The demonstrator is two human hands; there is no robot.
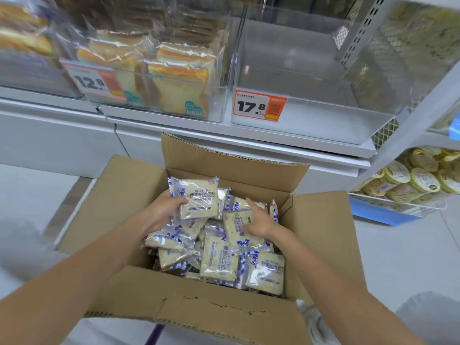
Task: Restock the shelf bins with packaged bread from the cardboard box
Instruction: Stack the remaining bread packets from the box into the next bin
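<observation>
An open cardboard box (139,290) sits below the shelf, full of several bread packets in clear wrappers with blue-and-white print. My left hand (163,210) grips one bread packet (196,199), raised upright above the pile at the box's back. My right hand (258,221) lies on another bread packet (234,231) in the pile, fingers spread over its top edge. Above the box, a clear shelf bin (313,113) with a "17.8" price tag (260,105) holds nothing.
To the left, a clear bin (216,105) tagged "12.8" holds sliced toast packs (179,78). At right, a white shelf upright (358,33) and a lower rack with round yellow-lidded packs (420,178). The box flaps (236,160) stand open toward the shelf.
</observation>
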